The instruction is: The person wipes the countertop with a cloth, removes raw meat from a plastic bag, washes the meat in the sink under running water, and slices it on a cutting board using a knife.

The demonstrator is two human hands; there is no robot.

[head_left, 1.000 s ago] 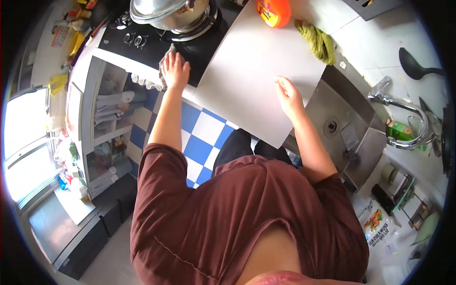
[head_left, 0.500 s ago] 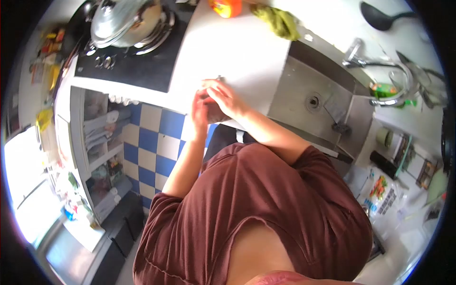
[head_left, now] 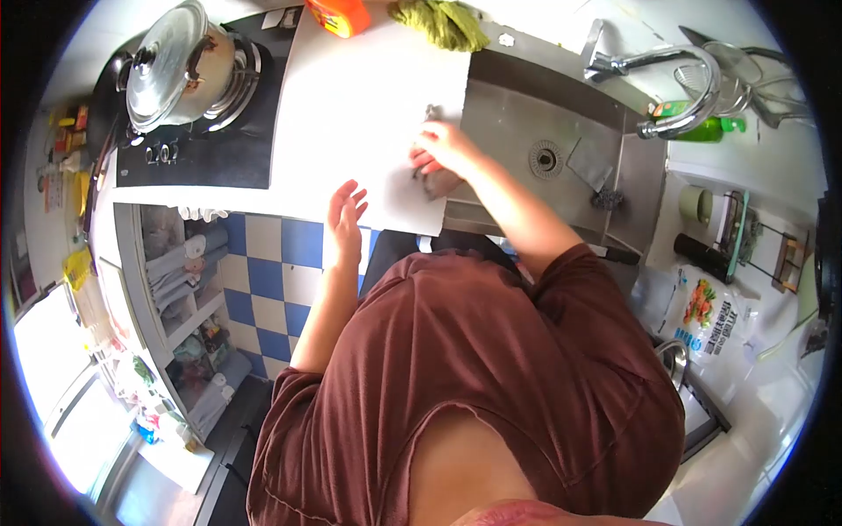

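My left hand [head_left: 346,215] is raised in front of the counter edge, its fingers apart and nothing in it. My right hand [head_left: 441,147] is over the white counter [head_left: 360,105], close to the left rim of the sink [head_left: 500,118]. Its fingers are curled onto a greyish-brown, partly see-through object [head_left: 436,183]. A small metallic end [head_left: 431,112] shows beyond the fingers. Blur and the hand hide the object's exact kind.
At left, a lidded metal pot [head_left: 197,83] stands on the black hob [head_left: 202,162]. An orange bottle [head_left: 340,16] and a green cloth [head_left: 440,24] lie at the back. A curved tap [head_left: 702,79] overhangs the sink; a printed bag [head_left: 702,307] lies at right.
My hands have moved apart. The left has come away from the object and opened, while the right stays on it, nearer the sink. The whole view has shifted too.
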